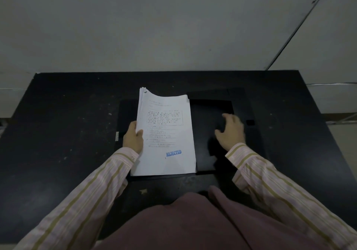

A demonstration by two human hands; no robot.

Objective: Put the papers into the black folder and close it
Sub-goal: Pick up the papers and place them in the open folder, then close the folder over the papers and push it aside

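Observation:
A stack of white papers (pixel 166 134), printed with text and stamped "REJECTED" in blue, lies over the left half of the open black folder (pixel 208 114). My left hand (pixel 133 136) grips the stack's left edge, thumb on top, and the far left corner curls upward. My right hand (pixel 231 132) rests with fingers spread on the folder's right half, holding nothing. The folder lies flat in the middle of the black table (pixel 58 124); its left half is mostly hidden under the papers.
A small white label (pixel 117 136) shows at the folder's left edge. A grey floor lies beyond the table's far edge. Striped sleeves and a maroon garment fill the near side.

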